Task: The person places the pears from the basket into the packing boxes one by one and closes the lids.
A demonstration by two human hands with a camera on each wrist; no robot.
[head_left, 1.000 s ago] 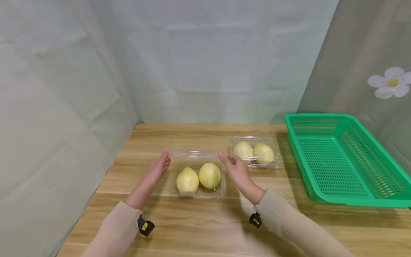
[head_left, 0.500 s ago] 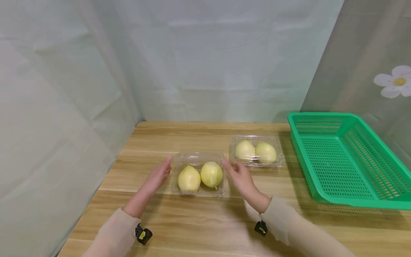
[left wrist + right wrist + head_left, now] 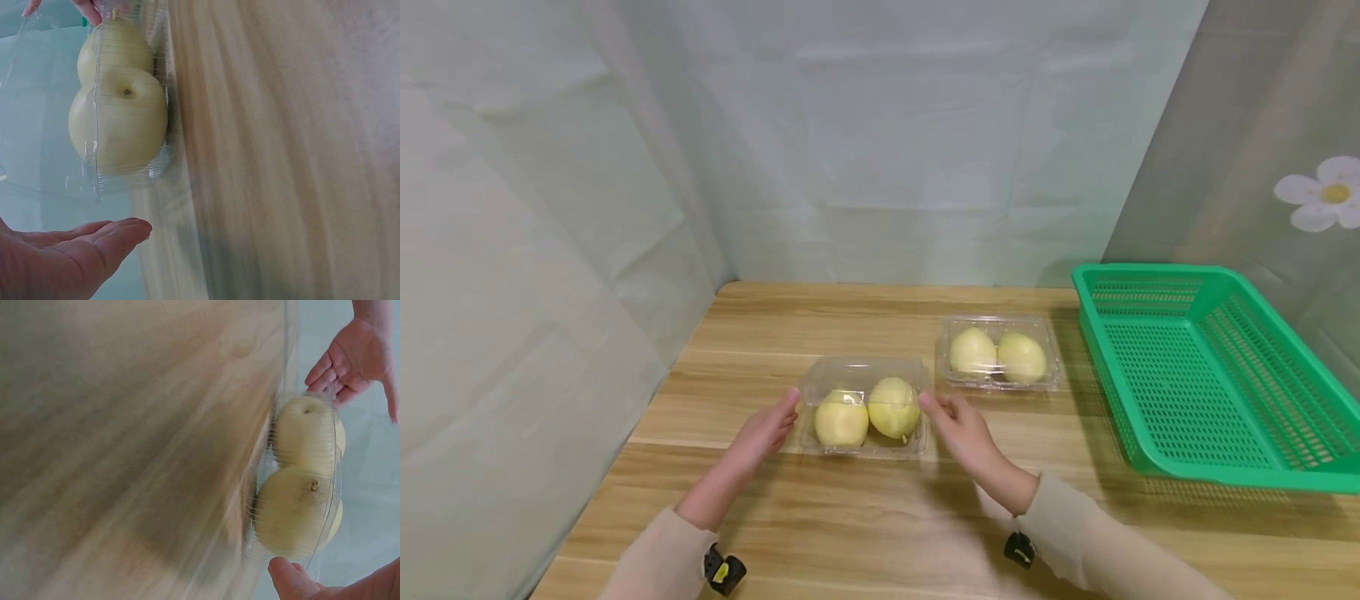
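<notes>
A clear plastic clamshell box with two yellow-green pears sits mid-table, its lid tilted partway over the fruit. To its left is my left hand, fingers straight, thumb tip near the lid's side edge. My right hand stands at the opposite side, its thumb at the lid's right edge and its other fingers loosely bent. The right wrist view shows the left palm facing the box from the far end. In the left wrist view the pears lie side by side behind the ribbed wall.
Behind the right hand stands another clear box with two pears, its lid down. A green slotted plastic basket takes up the table's right side. Pale cloth hangs behind the wooden table.
The lid has swung from standing back at the far side to forward and down over the pears. Both hands have come slightly nearer with it. The view has shifted a little.
</notes>
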